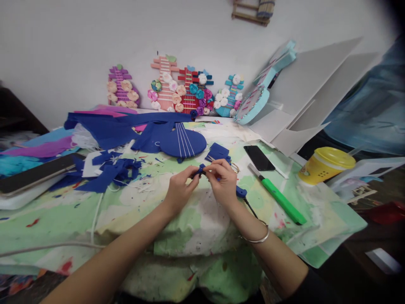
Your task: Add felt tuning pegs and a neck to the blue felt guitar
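Note:
Between both hands, above the middle of the table, is a small dark blue piece of rolled or folded material [200,170]. My left hand [182,184] pinches its left side, and the fingers of my right hand [222,179] are closed at its right side. Just behind my right hand lies a stack of cut blue pieces [217,151]. A blue tool handle with a black cord [241,192] shows partly from behind that hand. Farther back rests a blue guitar-shaped body [186,142] with white strings across it.
Blue scraps [117,169] and a dark phone on a white box [38,175] are at left. On the right are another phone [259,158], a green-handled cutter [280,199], and a yellow lidded cup [325,166]. Several flower-decorated guitar shapes [164,84] lean against the wall.

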Available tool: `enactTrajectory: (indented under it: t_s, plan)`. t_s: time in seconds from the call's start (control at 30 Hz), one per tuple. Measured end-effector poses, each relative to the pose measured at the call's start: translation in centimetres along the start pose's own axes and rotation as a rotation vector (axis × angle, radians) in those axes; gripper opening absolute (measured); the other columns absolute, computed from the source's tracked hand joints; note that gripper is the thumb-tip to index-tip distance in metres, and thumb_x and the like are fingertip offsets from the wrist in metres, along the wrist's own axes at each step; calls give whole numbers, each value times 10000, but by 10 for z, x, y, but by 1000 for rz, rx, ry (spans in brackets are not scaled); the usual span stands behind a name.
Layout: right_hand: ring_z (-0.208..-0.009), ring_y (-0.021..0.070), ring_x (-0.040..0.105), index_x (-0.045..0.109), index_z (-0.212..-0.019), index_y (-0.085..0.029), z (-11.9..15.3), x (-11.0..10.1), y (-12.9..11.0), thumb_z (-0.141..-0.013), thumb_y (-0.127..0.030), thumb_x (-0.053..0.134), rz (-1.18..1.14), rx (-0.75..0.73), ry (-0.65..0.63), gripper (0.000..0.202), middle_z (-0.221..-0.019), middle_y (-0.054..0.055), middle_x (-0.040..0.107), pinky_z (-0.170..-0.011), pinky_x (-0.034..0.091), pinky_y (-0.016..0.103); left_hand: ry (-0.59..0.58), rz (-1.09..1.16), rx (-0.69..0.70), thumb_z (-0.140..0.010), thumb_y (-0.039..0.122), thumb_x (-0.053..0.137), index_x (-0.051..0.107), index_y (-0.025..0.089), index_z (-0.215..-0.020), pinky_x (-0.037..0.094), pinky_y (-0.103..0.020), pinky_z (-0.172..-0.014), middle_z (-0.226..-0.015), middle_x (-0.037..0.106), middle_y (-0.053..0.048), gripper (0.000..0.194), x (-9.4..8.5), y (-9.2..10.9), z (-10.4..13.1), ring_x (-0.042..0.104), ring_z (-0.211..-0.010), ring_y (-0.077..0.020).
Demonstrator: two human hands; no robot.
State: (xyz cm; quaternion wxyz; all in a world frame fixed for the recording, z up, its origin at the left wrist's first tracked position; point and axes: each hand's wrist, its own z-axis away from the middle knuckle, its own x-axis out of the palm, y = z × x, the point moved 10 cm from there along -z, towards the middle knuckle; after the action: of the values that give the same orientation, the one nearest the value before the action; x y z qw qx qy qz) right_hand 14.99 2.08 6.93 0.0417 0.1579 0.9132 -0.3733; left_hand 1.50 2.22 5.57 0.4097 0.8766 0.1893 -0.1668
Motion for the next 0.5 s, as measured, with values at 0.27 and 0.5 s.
enactTrajectory:
  t_s: [0.27, 0.5]
  plan:
    - [-645, 117, 552, 697, -806, -206, 2, -2, -11, -829, -180, 574, 62, -84, 14, 128, -833, 42, 562, -542, 461, 250, 50, -97, 58, -840, 200, 519, 638, 182, -932, 489, -260, -725, -845, 718, -43, 152, -3, 5, 0, 667, -741, -157]
    - [-652, 126, 562, 709, -798, -216, 1, 0, -10, -830, -190, 567, 48, -83, -7, 148, -801, 41, 578, -556, 472, 259, 57, -101, 36, -830, 214, 531, 671, 188, -952, 503, -270, -758, -899, 732, -55, 187, -4, 0, 1, 671, -769, -164]
